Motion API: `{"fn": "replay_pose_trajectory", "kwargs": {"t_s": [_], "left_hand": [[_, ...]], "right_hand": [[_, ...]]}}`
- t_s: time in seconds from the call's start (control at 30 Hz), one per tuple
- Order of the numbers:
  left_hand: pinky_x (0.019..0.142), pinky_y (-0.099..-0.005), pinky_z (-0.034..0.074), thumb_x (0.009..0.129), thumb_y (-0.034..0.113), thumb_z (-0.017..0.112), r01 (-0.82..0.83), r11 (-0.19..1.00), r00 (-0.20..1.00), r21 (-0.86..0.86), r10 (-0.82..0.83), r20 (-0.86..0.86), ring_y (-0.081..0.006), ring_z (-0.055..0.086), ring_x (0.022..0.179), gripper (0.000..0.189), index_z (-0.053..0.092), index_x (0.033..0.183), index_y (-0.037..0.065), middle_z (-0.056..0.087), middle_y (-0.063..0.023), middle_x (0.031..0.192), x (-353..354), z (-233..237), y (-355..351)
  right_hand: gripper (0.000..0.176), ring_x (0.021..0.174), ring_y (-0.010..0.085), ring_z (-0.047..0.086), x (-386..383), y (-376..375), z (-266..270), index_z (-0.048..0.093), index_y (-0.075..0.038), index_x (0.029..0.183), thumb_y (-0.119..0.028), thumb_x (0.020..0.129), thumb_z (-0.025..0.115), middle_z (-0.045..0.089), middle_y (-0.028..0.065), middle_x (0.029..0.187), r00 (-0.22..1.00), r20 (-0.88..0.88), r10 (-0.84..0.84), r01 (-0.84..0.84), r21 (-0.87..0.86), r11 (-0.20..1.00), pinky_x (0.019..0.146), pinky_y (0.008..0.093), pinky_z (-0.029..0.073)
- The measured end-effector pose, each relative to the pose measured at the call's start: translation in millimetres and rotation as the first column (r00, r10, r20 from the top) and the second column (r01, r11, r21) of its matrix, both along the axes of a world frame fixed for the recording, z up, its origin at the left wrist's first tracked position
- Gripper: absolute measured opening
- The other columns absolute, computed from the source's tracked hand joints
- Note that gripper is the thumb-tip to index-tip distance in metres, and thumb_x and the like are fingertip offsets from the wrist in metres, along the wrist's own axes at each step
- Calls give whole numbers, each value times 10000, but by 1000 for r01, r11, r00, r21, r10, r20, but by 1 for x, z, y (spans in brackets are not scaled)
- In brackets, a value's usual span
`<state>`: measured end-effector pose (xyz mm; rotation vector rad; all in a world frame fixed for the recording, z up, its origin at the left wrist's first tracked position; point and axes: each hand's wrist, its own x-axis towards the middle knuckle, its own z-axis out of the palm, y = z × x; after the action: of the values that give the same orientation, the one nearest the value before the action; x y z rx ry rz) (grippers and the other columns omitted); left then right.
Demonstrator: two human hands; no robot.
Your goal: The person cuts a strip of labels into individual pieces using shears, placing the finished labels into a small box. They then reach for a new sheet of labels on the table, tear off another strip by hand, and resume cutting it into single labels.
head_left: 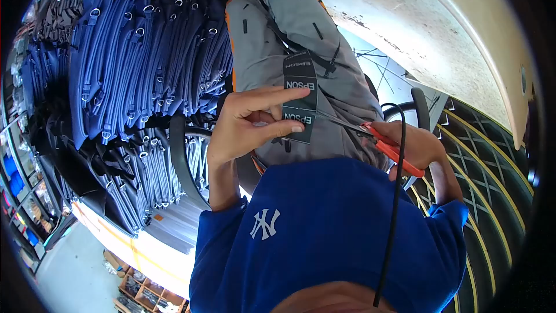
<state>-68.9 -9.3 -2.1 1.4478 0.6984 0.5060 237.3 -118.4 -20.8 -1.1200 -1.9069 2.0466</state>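
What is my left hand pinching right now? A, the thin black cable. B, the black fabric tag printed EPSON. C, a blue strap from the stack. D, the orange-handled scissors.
B: the left hand pinches the black fabric tag printed EPSON between thumb and fingers, while the right hand holds the orange-handled metal scissors, blades pointing at the tag.

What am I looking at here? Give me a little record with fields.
left hand: pinches a black EPSON strap between thumb and fingers
right hand: holds red-handled scissors, blades reaching to the strap
behind the strap: grey fabric item with orange edging
background: stack of blue fabric items with metal rings
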Motion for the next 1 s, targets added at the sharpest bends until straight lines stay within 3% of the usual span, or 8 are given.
{"fn": "replay_pose_trajectory", "kwargs": {"t_s": [0.17, 0.23, 0.3, 0.43, 0.63, 0.73, 0.83, 1.0], "left_hand": [[477, -181, 322, 676, -17, 760, 71, 997, 997, -12, -72, -39, -19, 448, 542, 500, 628, 1155, 40, 542, -6, 548, 6, 5, -2], [415, -180, 241, 641, 3, 787, 98, 995, 994, 31, -96, -53, 14, 414, 469, 506, 646, 1126, 43, 593, -24, 643, 6, 2, -3], [416, -179, 245, 636, 5, 789, 102, 994, 994, 31, -101, -33, 13, 415, 470, 511, 646, 1126, 43, 604, -27, 666, 5, -3, -4], [421, -179, 257, 626, 11, 795, 137, 990, 990, -19, -138, -31, 6, 425, 487, 525, 645, 1128, 45, 631, -41, 739, 5, -4, -3], [431, -177, 273, 631, 2, 794, 167, 986, 986, -15, -167, 2, 3, 449, 528, 527, 642, 1133, 46, 633, -50, 778, 6, -9, -1], [442, -176, 287, 632, -5, 793, 152, 988, 988, -37, -151, 28, -7, 434, 518, 528, 641, 1135, 47, 634, -46, 785, 7, -9, -3], [446, -179, 295, 637, -5, 793, 162, 986, 987, -33, -161, 20, -13, 422, 514, 526, 641, 1137, 50, 631, -44, 788, 8, -8, -2], [441, -181, 291, 643, 2, 791, 204, 979, 979, -7, -204, -14, -13, 419, 514, 519, 642, 1137, 53, 631, -42, 774, 5, -11, 0]], "right_hand": [[1011, 740, 288, 601, -2, 5, 6, 481, 86, 1146, -711, 567, 707, 604, 176, 895, 1000, 1, -1, 1, -50, 999, 668, 352, 442], [1015, 727, 288, 606, -3, 8, 8, 484, 89, 1146, -712, 564, 707, 611, 173, 875, 1000, 13, 9, -8, -79, 997, 656, 351, 444], [596, 630, 226, 590, -5, 9, 7, 512, 4, 1002, -425, 689, 782, 591, 93, 721, 994, -106, -5, 14, 91, 996, 590, 338, 436], [580, 598, 222, 585, -5, 7, 4, 516, 2, 1009, -418, 701, 773, 588, 82, 690, 992, -121, -23, 39, 132, 990, 567, 331, 435], [467, 528, 199, 546, -7, 11, 10, 548, 13, 978, -369, 773, 721, 555, 84, 617, 987, -133, -95, 81, -107, 991, 509, 314, 411], [601, 496, 214, 567, -4, 9, 4, 535, 58, 1132, -399, 776, 696, 596, 95, 621, 997, -70, -25, 24, -20, 1000, 530, 312, 414], [517, 496, 241, 559, -4, 9, 4, 557, 52, 1079, -358, 791, 685, 582, 110, 609, 999, -11, 31, -31, -1, 1000, 500, 332, 389], [415, 479, 239, 512, -5, 9, 7, 598, 35, 792, -374, 829, 657, 535, 127, 577, 999, -2, -32, 32, -10, 999, 479, 346, 374]]}}
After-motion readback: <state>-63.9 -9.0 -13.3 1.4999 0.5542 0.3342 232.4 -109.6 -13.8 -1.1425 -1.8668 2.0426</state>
